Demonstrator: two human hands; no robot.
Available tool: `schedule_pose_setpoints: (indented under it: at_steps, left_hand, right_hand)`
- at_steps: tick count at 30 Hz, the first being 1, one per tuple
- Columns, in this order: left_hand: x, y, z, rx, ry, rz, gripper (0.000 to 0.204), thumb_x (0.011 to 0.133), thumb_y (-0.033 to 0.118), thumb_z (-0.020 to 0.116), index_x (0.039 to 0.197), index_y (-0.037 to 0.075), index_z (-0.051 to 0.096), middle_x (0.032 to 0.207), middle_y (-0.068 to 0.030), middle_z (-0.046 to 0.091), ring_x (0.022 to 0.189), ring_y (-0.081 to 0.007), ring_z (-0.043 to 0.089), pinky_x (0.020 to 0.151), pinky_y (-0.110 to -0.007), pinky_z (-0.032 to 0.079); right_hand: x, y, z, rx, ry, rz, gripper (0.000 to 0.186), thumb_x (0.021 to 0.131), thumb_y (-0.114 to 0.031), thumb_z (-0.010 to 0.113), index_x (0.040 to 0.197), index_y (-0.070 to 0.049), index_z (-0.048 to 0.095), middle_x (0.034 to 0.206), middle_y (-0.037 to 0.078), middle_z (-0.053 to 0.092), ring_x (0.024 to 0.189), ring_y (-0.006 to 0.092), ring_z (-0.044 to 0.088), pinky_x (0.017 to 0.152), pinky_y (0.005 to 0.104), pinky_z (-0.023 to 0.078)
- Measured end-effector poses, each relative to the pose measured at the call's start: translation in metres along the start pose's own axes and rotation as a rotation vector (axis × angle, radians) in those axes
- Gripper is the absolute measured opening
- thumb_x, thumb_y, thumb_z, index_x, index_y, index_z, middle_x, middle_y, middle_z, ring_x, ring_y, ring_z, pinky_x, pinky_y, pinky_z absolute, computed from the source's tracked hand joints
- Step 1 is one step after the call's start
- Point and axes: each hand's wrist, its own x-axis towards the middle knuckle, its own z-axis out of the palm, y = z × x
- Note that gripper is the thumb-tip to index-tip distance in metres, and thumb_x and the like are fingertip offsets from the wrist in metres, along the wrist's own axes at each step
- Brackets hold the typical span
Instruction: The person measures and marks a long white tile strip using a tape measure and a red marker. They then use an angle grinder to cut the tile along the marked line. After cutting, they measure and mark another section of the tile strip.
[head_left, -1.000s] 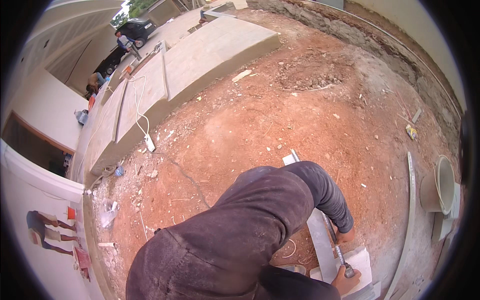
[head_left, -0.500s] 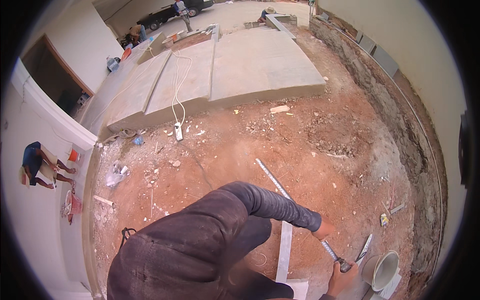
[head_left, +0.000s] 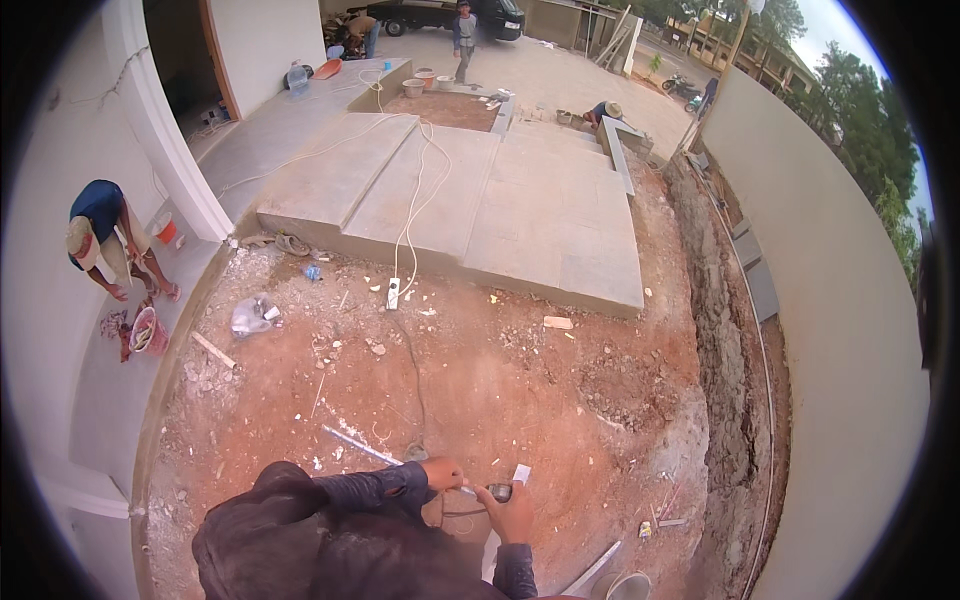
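In my right hand (head_left: 514,518) is the dark case of a tape measure (head_left: 499,492), with the fingers closed around it. My left hand (head_left: 440,473), just to its left, is closed on the pale blade (head_left: 362,446). The blade's free end sticks out past my left forearm, above the red dirt. Beneath my right hand, a long pale strip (head_left: 521,474) lies on the ground, partly hidden by the hand and sleeve.
A bucket (head_left: 628,586) and a metal straightedge (head_left: 592,568) are at the lower right. Ahead, a stepped concrete slab (head_left: 560,220) carries white cables to a power strip (head_left: 393,293). A trench (head_left: 730,370) runs along the right wall. A person (head_left: 100,225) bends over at left.
My view has lifted and turned, showing more of the yard and street. My hands have come closer together, nearer my body, and less blade shows between them.
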Motion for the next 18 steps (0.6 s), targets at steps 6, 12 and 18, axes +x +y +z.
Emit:
schedule_pose_setpoints:
  at_steps: [6,12,18]
  left_hand:
    - [-0.086,0.079,-0.149,-0.829,-0.046,-0.031,0.071,0.097,0.070,0.039,0.121,0.008,0.065,0.099,-0.0053,0.071,0.087,-0.0161,0.067,0.069,-0.033,0.053]
    - [-0.080,-0.031,-0.243,-0.515,0.154,0.302,0.059,0.102,0.058,0.041,0.115,0.006,0.065,0.094,-0.0064,0.069,0.086,-0.0176,0.064,0.076,-0.031,0.051]
    - [-0.110,-0.037,-0.225,-0.349,0.282,-0.057,0.067,0.093,0.067,0.052,0.082,0.004,0.073,0.079,-0.0089,0.068,0.070,-0.0163,0.063,0.069,-0.032,0.050]
  right_hand:
    - [0.096,-0.183,0.010,0.096,-0.252,-0.447,0.068,0.074,-0.052,0.083,0.114,-0.002,0.062,0.093,0.016,0.065,0.089,0.0302,0.064,0.074,0.0421,0.050]
    - [0.165,-0.283,0.069,0.390,-0.662,-0.541,0.064,0.081,-0.046,0.081,0.124,-0.004,0.058,0.088,0.004,0.061,0.078,0.0141,0.060,0.068,0.0295,0.050]
    - [0.245,-0.278,0.144,0.745,-0.923,-0.092,0.049,0.092,-0.042,0.071,0.123,-0.007,0.057,0.088,0.003,0.063,0.071,0.0135,0.062,0.064,0.0258,0.050]
